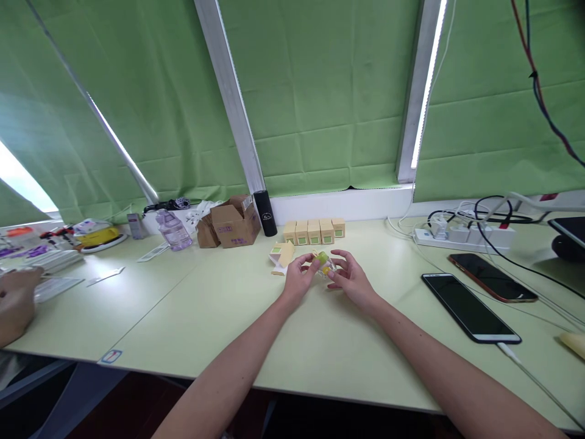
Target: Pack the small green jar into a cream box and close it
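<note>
Above the middle of the table, my left hand (300, 275) and my right hand (351, 277) hold a small green and yellow item (323, 259) between their fingertips. It seems to be in clear plastic wrap, and the fingers cover part of it, so its kind does not show. Just behind my left hand lies an opened small cream box (282, 252) with its flaps out. Farther back, a row of several small cream boxes (314, 231) with green labels stands near the wall.
A cardboard carton (235, 224), black cylinder (265, 213) and clear bottle (174, 230) stand at the back left. At right lie a phone (470, 306) on a white cable, a second phone (492, 277) and a power strip (461, 239). Another person's hand (17, 305) is far left.
</note>
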{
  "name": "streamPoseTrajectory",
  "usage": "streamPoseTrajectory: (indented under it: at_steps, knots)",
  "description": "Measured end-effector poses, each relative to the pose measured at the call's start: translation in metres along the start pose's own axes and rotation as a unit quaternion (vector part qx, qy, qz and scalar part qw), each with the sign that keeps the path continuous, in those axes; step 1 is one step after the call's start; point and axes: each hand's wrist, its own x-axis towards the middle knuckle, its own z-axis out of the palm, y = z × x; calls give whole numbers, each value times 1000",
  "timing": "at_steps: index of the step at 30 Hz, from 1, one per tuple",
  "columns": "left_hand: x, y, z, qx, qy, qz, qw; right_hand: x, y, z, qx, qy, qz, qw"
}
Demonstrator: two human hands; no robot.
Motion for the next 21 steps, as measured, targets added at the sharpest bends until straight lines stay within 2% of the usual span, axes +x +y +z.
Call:
streamPoseTrajectory:
  at_steps: [6,21]
  knots:
    - [-1,-1,-1,1,1,-4,1000,2,4,0,0,6,-41,999]
    - [-1,-1,0,20,2,0,1000,2,2,1,8,-2,-44,999]
